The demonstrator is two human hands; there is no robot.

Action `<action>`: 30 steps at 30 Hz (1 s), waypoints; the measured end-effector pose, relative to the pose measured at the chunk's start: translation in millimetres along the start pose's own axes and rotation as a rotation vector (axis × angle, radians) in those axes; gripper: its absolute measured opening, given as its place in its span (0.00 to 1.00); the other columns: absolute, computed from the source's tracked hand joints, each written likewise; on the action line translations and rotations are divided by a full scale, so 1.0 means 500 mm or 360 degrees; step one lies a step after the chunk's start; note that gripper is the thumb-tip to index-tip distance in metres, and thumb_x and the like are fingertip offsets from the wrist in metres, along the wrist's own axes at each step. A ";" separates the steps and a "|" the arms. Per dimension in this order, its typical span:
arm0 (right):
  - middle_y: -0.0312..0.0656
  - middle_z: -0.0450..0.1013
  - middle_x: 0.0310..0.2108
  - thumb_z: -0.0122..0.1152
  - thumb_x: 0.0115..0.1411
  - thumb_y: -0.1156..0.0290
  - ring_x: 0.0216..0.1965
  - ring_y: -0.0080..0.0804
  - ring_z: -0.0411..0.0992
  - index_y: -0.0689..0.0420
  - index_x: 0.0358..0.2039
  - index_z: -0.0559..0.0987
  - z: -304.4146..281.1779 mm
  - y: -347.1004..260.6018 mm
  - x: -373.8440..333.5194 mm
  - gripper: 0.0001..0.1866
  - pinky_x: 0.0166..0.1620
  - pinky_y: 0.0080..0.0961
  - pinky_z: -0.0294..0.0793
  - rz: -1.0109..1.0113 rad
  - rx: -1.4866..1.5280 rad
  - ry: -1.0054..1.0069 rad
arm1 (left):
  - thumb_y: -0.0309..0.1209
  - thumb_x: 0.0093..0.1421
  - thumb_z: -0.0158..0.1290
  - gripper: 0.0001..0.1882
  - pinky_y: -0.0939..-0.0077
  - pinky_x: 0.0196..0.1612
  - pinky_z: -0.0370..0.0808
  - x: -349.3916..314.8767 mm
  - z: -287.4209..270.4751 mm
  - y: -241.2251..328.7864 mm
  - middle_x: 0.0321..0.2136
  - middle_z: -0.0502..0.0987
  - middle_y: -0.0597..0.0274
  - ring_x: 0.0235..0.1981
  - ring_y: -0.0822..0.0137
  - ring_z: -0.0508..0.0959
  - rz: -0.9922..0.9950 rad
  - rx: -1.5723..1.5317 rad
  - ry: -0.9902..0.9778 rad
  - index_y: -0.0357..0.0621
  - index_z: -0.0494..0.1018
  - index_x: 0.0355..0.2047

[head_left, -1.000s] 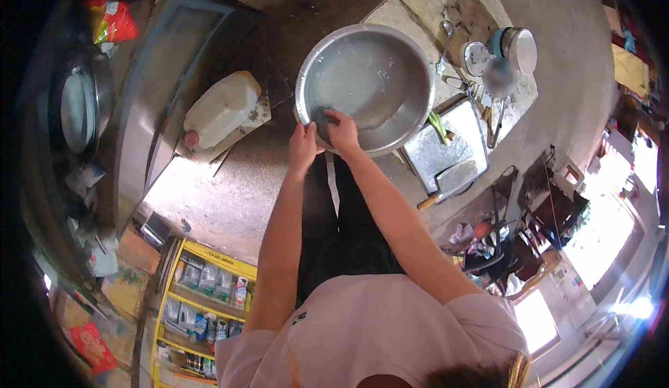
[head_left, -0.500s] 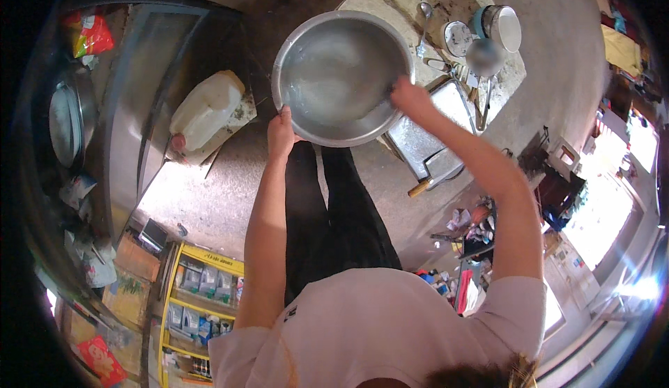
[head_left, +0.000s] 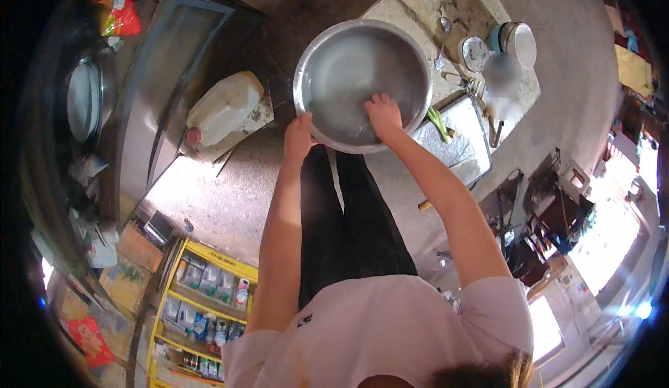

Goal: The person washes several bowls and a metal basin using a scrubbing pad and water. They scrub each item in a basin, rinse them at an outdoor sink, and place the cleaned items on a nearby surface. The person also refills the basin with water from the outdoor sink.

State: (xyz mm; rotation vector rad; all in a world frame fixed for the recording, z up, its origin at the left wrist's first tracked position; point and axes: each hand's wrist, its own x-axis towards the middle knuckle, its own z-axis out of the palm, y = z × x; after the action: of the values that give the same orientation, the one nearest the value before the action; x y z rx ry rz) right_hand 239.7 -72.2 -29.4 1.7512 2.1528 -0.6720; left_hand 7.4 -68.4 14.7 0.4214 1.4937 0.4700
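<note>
Two hands work at one big metal basin (head_left: 362, 81), which is held up in front of the person, above the concrete floor (head_left: 230, 193). Part of the left hand (head_left: 300, 135) is hidden behind the basin's near rim, so I cannot tell how its fingers lie; it holds the rim at the lower left, with the arm stretched straight up to it. The right hand (head_left: 383, 115) is inside the basin, fingers close together and pressed flat on the wet bottom near the lower edge, arm also extended. Left of the basin a white plastic jug (head_left: 223, 109) lies on its side. To the right are a metal tray (head_left: 460, 137) and a small pot (head_left: 519, 43); one spot beside the pot is blurred.
</note>
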 end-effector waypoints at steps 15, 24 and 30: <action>0.53 0.62 0.47 0.51 0.51 0.75 0.38 0.50 0.71 0.57 0.39 0.69 -0.018 -0.113 0.221 0.13 0.37 0.40 0.74 0.0365 0.0705 0.0546 | 0.27 0.58 0.47 0.16 0.70 0.25 0.81 -0.007 0.012 -0.031 0.34 0.72 0.41 0.28 0.55 0.79 0.0114 0.0602 0.0101 0.25 0.58 0.41; 0.53 0.73 0.32 0.53 0.48 0.74 0.33 0.47 0.74 0.66 0.37 0.72 -0.028 -0.201 0.235 0.15 0.38 0.35 0.73 0.0825 0.2020 0.0492 | 0.28 0.56 0.50 0.19 0.66 0.26 0.77 -0.030 0.032 -0.004 0.33 0.73 0.38 0.30 0.51 0.78 0.0180 0.0720 0.0256 0.28 0.59 0.43; 0.43 0.68 0.19 0.56 0.47 0.70 0.23 0.27 0.65 0.63 0.25 0.74 -0.175 -0.003 0.261 0.09 0.29 0.25 0.65 0.0014 0.1395 0.0155 | 0.25 0.56 0.49 0.19 0.69 0.18 0.77 0.005 0.022 -0.071 0.31 0.73 0.39 0.23 0.54 0.78 0.0391 0.1040 0.0357 0.26 0.56 0.43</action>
State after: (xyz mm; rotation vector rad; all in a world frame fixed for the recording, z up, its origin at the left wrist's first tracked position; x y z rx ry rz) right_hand 215.3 82.7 -19.5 2.1927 2.0394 -1.7503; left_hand 20.0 -96.8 -6.5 1.1027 1.8101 0.2100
